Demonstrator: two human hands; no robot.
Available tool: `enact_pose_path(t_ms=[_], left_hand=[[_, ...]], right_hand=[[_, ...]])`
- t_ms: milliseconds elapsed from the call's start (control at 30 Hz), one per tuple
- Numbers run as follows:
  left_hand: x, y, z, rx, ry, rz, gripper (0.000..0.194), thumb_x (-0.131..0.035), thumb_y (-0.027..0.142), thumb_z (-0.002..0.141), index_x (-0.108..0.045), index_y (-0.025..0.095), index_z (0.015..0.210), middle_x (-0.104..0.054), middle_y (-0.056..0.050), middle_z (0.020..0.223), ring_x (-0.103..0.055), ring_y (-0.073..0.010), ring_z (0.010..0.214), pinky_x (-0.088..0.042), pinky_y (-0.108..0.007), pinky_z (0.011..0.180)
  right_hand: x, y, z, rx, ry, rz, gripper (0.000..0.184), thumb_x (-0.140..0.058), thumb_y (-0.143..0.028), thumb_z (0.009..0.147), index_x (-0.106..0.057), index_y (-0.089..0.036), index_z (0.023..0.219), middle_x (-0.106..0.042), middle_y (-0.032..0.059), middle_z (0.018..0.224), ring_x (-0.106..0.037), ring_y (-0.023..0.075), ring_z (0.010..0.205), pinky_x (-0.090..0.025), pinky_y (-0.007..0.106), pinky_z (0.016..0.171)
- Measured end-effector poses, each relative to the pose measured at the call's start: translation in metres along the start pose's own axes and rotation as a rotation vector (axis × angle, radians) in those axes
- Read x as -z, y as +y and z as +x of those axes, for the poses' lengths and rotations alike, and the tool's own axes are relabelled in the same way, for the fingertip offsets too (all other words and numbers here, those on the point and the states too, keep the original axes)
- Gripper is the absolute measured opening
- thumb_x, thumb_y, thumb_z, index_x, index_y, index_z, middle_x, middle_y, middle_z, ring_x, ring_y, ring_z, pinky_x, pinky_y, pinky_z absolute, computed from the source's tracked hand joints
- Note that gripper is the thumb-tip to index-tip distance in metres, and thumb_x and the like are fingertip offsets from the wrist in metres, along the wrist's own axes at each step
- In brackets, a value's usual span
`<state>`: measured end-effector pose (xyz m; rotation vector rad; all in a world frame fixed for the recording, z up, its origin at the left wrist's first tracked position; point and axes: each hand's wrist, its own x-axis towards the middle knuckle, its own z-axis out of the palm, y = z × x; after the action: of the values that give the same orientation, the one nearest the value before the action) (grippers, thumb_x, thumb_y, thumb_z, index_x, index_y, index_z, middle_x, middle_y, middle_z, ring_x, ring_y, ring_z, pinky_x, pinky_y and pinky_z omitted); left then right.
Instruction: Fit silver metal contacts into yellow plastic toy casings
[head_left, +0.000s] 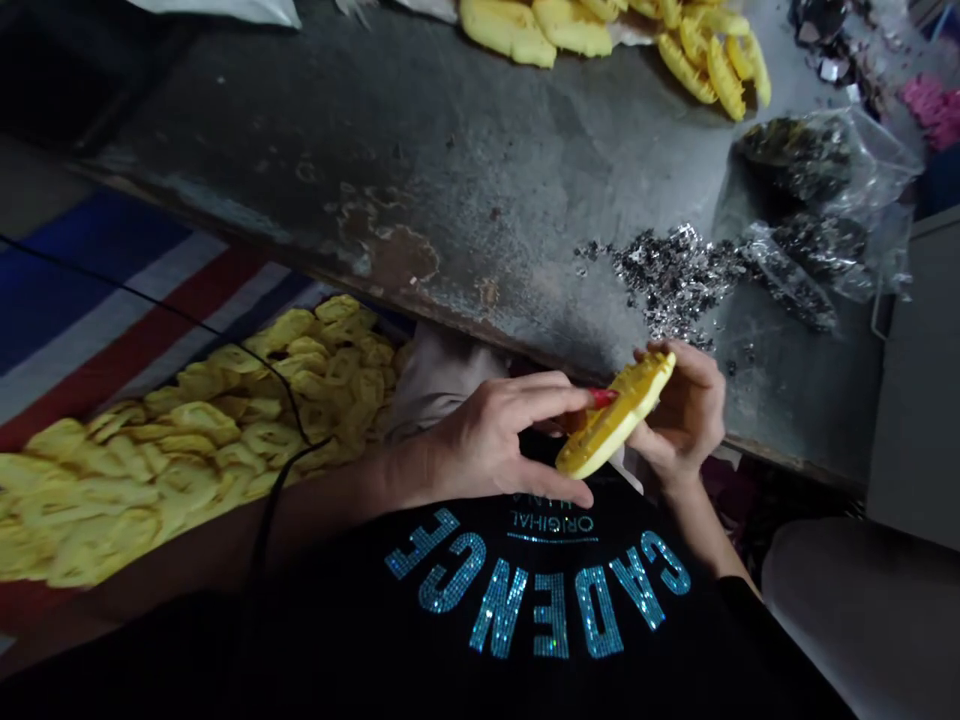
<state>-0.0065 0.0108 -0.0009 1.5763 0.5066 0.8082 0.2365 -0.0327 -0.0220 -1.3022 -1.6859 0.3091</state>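
A yellow oval piece point(619, 420), soft-looking with small bumps on its upper face, is held tilted in front of my black shirt. My right hand point(688, 405) grips it at the far right end, fingers behind it and thumb at its lower side. My left hand point(510, 435) is at its left: the index finger, red at the tip, touches the bumpy face, and the thumb lies near the lower edge. Whether a small part sits under that fingertip I cannot make out. Just beyond my right hand, a heap of small shiny metal-looking bits point(675, 280) lies on the worn grey table point(465, 180).
More yellow pieces point(510, 30) lie at the table's back. Clear plastic bags point(870, 170) of dark shiny bits stand right. Many flat yellow pieces point(202, 430) cover a striped sheet point(112, 300) below left, crossed by a black cable point(217, 332). A pale panel point(922, 380) stands right.
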Motion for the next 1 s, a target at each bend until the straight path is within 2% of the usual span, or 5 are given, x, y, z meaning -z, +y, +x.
enact_pose_path(t_ms=[167,300,567,767,1000], left_hand=[[0.009,0.01,-0.016,0.411,0.154,-0.348,0.106,-0.099,0.036,0.078,-0.047,0.038,0.17,-0.081,-0.004,0.111,-0.081,-0.0211,0.089,-0.069,-0.03,0.08],[0.023,0.017,-0.032,0.543,0.294,-0.424,0.078,-0.09,0.04,0.088,-0.063,0.036,0.162,-0.061,-0.011,0.167,-0.084,-0.021,0.088,-0.072,-0.031,0.079],[0.047,-0.001,-0.048,0.558,0.359,-0.569,0.062,-0.078,0.037,0.099,-0.063,0.041,0.16,-0.032,-0.01,0.185,-0.087,-0.0239,0.087,-0.074,-0.03,0.07],[0.048,-0.017,-0.042,0.484,0.372,-0.657,0.051,-0.073,0.034,0.102,-0.07,0.042,0.152,-0.031,-0.005,0.186,-0.087,-0.0262,0.092,-0.076,-0.034,0.071],[0.036,0.003,-0.021,0.564,0.457,-0.613,0.048,-0.082,0.029,0.095,-0.078,0.036,0.142,-0.04,-0.006,0.182,-0.086,-0.0311,0.103,-0.076,-0.035,0.069]], right_hand=[[-0.001,-0.014,0.027,-0.121,-0.315,0.056,0.056,-0.081,-0.043,0.099,-0.06,-0.036,0.151,-0.071,0.0069,0.129,-0.071,0.0261,0.107,-0.066,0.045,0.088],[-0.007,-0.005,0.059,-0.073,-0.563,0.064,0.056,-0.075,-0.047,0.103,-0.06,-0.03,0.155,-0.076,0.0084,0.129,-0.074,0.0265,0.111,-0.064,0.045,0.093],[0.009,0.071,0.106,0.027,-0.373,-0.785,0.027,-0.062,-0.034,0.109,-0.08,-0.034,0.128,-0.072,0.0091,0.148,-0.055,0.0389,0.132,-0.044,0.059,0.103],[0.035,0.077,0.098,0.048,-0.304,-0.834,0.022,-0.061,-0.037,0.109,-0.081,-0.032,0.119,-0.076,0.0103,0.14,-0.055,0.0363,0.127,-0.04,0.055,0.096],[0.001,0.073,0.109,-0.015,-0.388,-0.764,0.027,-0.056,-0.039,0.111,-0.081,-0.032,0.119,-0.077,0.0089,0.124,-0.057,0.0346,0.119,-0.039,0.054,0.097]])
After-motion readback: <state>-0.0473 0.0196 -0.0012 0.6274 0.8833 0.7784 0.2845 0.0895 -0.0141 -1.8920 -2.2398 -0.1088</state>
